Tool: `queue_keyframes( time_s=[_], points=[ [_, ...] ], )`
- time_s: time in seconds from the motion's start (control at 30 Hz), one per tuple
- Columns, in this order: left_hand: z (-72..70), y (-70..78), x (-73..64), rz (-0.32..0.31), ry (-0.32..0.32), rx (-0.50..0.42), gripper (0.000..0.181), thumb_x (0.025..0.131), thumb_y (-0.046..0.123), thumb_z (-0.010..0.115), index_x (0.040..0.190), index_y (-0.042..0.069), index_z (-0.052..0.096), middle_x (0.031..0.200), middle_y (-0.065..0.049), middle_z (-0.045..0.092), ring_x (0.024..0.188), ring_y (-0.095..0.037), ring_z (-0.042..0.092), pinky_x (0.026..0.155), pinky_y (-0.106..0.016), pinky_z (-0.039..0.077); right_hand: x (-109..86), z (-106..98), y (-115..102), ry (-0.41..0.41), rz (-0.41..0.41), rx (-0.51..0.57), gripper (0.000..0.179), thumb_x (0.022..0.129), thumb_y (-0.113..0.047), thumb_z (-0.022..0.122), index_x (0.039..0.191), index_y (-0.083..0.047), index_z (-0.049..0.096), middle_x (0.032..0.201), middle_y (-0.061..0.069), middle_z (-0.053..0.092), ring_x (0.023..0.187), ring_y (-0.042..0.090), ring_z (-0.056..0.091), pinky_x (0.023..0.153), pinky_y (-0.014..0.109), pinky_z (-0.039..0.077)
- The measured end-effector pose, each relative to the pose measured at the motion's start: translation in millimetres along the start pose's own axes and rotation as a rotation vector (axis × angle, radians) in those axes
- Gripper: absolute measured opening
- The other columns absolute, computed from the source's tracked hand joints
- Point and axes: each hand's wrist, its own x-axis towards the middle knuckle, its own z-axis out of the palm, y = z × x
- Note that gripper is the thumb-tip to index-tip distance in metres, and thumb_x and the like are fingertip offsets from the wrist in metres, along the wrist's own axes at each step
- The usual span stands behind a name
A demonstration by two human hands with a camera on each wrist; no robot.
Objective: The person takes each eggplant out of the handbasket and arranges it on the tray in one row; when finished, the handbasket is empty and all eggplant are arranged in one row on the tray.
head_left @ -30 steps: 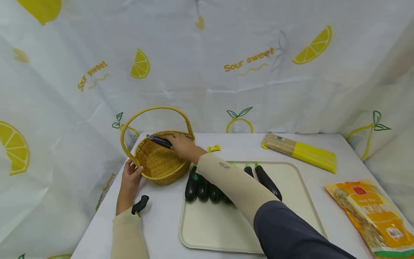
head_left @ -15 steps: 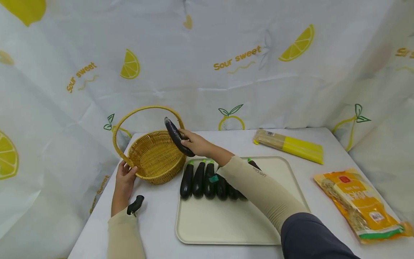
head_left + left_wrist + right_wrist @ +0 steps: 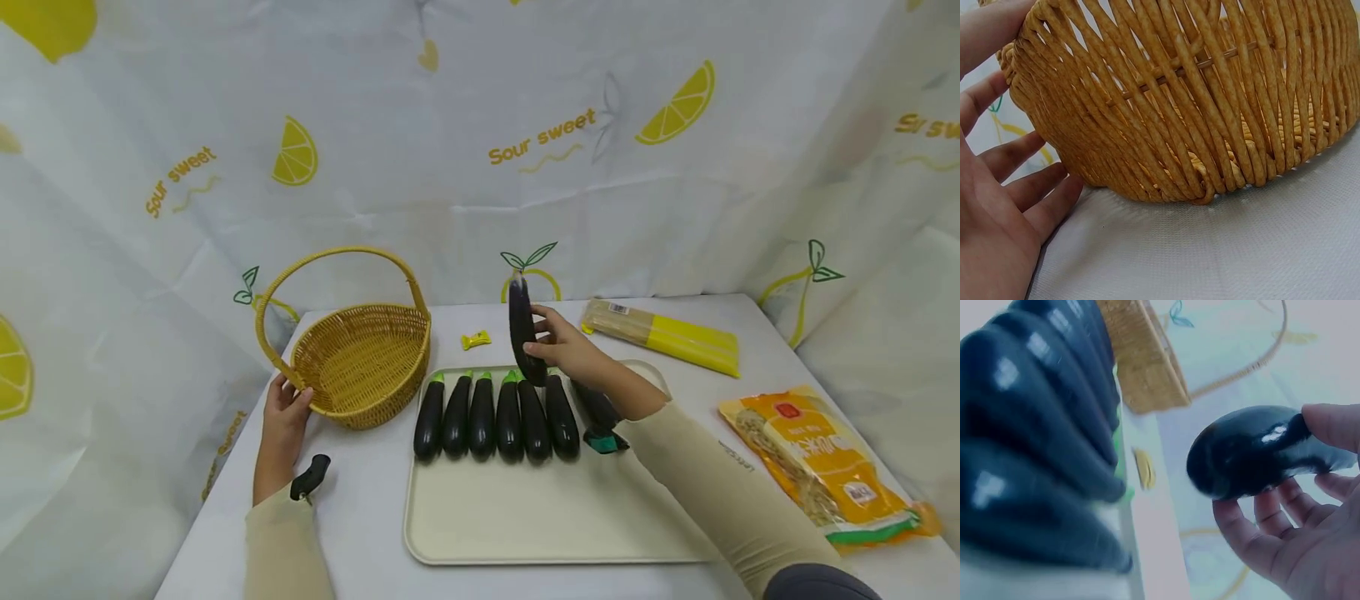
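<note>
My right hand (image 3: 573, 350) grips a dark eggplant (image 3: 522, 329), thumb on one side and fingers on the other. It is held up nearly upright over the far edge of the beige tray (image 3: 517, 521). Several glossy eggplants (image 3: 482, 417) with green stems lie side by side in the tray; my right forearm partly covers the rightmost. In the right wrist view the held eggplant (image 3: 1247, 453) shows its rounded end beyond the fingertips. My left hand (image 3: 285, 417) holds the near left side of the wicker basket (image 3: 360, 358), its thumb at the rim and fingers (image 3: 1013, 153) against the outer wall.
A small yellow wrapped packet (image 3: 476, 339) lies between basket and backdrop side of the tray. At the back right is a long pack of noodles (image 3: 660, 335). An orange food bag (image 3: 828, 467) lies at the right. A lemon-printed sheet (image 3: 420, 167) hangs behind the table.
The right hand has carried the eggplant out of the basket and rightward over the tray's far edge, turning it nearly upright. The left hand stays on the basket. The head view shifted slightly.
</note>
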Motion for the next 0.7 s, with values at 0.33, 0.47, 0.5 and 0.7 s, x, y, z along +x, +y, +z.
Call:
queue_keyframes(
  time_s=[0.33, 0.47, 0.5, 0.7],
  points=[
    [3.6, 1.9, 2.0, 0.003, -0.014, 0.005, 0.062, 0.097, -0.004, 0.051, 0.15, 0.013, 0.025, 0.155, -0.013, 0.024, 0.136, -0.025, 0.03, 0.105, -0.027, 0.032, -68.0, -66.5, 50.5, 0.149, 0.188, -0.083, 0.073, 0.101, -0.026, 0.054, 0.155, -0.007, 0.01, 0.136, 0.03, 0.038, 0.114, 0.04, 0.051, 0.091, 0.056, 0.045],
    [2.7, 3.1, 2.8, 0.001, -0.006, 0.012, 0.061, 0.097, -0.003, 0.054, 0.149, 0.015, 0.027, 0.155, -0.012, 0.025, 0.136, -0.024, 0.031, 0.105, -0.027, 0.032, -85.5, -76.4, 73.7, 0.133, 0.301, -0.138, 0.073, 0.099, -0.028, 0.055, 0.154, -0.003, 0.013, 0.127, 0.027, 0.049, 0.104, 0.032, 0.056, 0.083, 0.047, 0.05],
    [2.4, 3.3, 2.7, -0.002, -0.003, 0.016, 0.061, 0.097, -0.002, 0.054, 0.149, 0.016, 0.027, 0.155, -0.012, 0.026, 0.136, -0.023, 0.031, 0.105, -0.027, 0.032, -89.2, -76.6, 78.9, 0.121, 0.321, -0.148, 0.072, 0.099, -0.028, 0.055, 0.153, -0.003, 0.014, 0.126, 0.026, 0.05, 0.105, 0.031, 0.056, 0.082, 0.046, 0.05],
    [2.1, 2.9, 1.7, -0.015, 0.008, 0.007, 0.061, 0.097, -0.003, 0.053, 0.149, 0.016, 0.027, 0.155, -0.012, 0.025, 0.137, -0.025, 0.029, 0.105, -0.027, 0.032, -95.9, -66.2, 93.6, 0.071, 0.334, -0.189, 0.07, 0.097, -0.026, 0.057, 0.149, 0.003, 0.02, 0.119, 0.024, 0.055, 0.106, 0.033, 0.055, 0.08, 0.045, 0.05]
  ],
)
